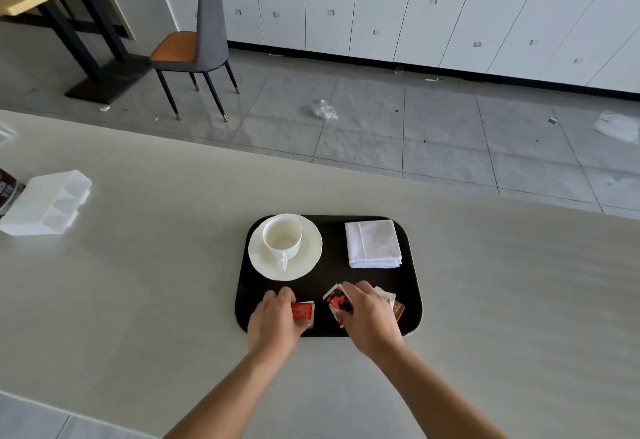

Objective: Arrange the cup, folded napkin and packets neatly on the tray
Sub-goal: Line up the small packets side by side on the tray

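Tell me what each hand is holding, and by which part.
The left hand pinches a red packet by its left edge. The right hand grips a red-and-black packet by its right side. Both are at the tray's near end.

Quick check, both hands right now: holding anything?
Left hand: pinches a red packet.
Right hand: grips a red-and-black packet.

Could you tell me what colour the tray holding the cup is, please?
The tray is plain black, with no pattern; the head view shows it clearly.
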